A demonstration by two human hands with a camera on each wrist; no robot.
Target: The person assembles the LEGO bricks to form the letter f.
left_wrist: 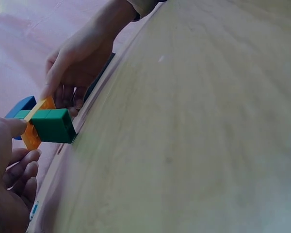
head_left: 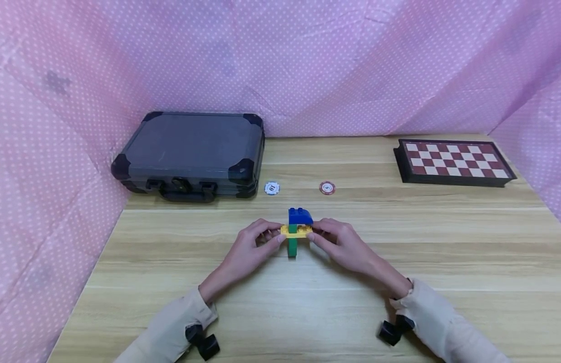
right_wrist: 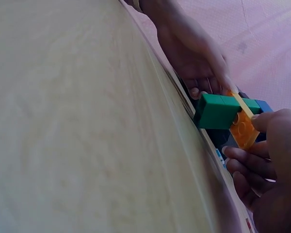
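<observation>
A small toy-brick build stands in the middle of the table, between both hands. Its green bricks form an upright post, a flat yellow brick crosses it, and a blue brick with one curved end tops it. My left hand pinches the left end of the yellow brick between thumb and finger. At the opposite end, my right hand pinches the same brick. In the left wrist view the green post shows its stacked pieces; the right wrist view shows studs on the yellow brick.
A dark grey case with black corners lies at the back left. Behind the build are a white chip and a red chip. A checkered board in a black frame sits back right. Pink dotted cloth hangs behind the table.
</observation>
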